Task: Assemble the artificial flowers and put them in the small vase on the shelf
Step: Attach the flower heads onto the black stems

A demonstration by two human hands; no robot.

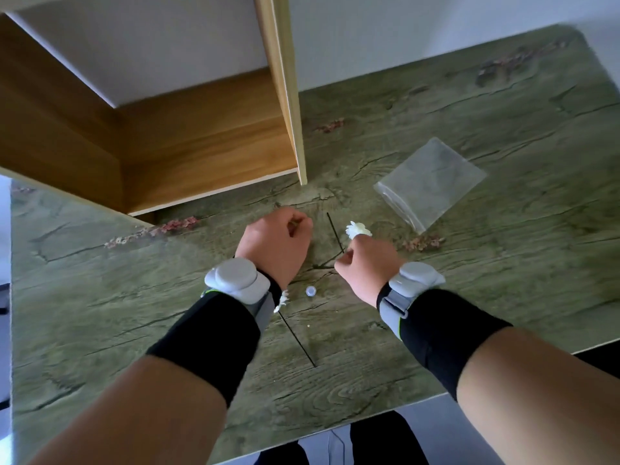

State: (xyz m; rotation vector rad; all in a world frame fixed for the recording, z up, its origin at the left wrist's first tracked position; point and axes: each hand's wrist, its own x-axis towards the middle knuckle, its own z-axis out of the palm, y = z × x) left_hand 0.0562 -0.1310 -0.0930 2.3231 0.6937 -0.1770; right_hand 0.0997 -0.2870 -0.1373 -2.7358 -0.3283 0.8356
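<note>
Two forearms in black sleeves (208,333) are reaching over the green table (503,263). The right hand (364,263) is pinching a white flower head (358,229) at one o'clock, a thin black stem (335,231) beside it. The left hand (276,241) is curling closed at eleven o'clock; I cannot tell what it is gripping. An assembled flower (295,330) is lying at six o'clock.

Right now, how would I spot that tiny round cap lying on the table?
Start at the green wood-patterned table and find the person's two wrists. Between them, beside the left hand's grey wristband, lies the little cap. It is the only round, pale bluish piece; its neighbours are thin black stems and white flowers.
</note>
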